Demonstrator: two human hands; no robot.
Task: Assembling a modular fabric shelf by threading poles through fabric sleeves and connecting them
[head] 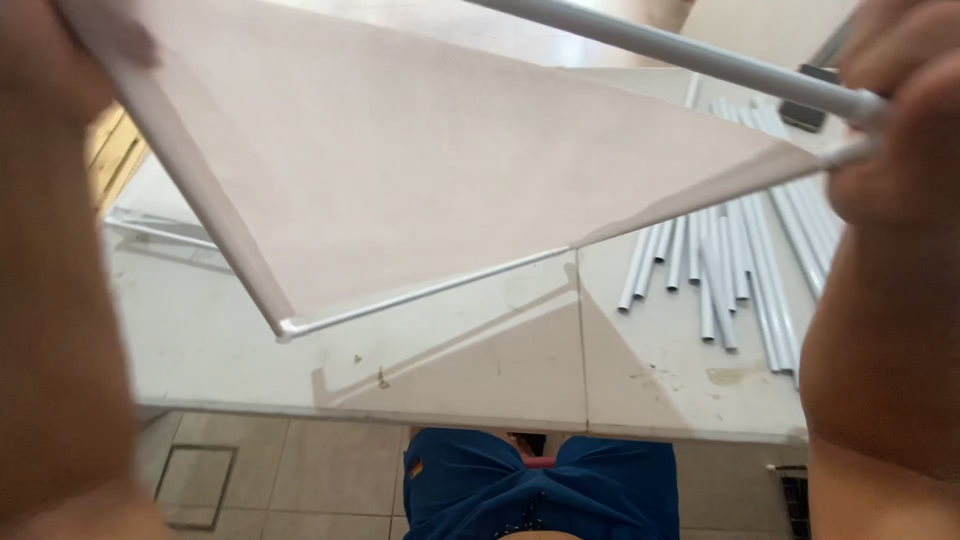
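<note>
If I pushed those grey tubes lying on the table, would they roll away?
Probably, yes. The tubes are round and thin, lying loose on the smooth table, so a sideways push would likely roll them. They look hollow and light, so they may scatter and clatter. They seem stiff, not bendy: each one lies straight.

Matt pale cloth panel (420, 150), smooth white metal rods (720, 270), scuffed matt tabletop (480, 370)

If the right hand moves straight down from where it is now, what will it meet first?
Probably the loose white tubes lying on the table beneath the right hand, which grips a white rod at the fabric panel corner; depth is unclear.
</note>
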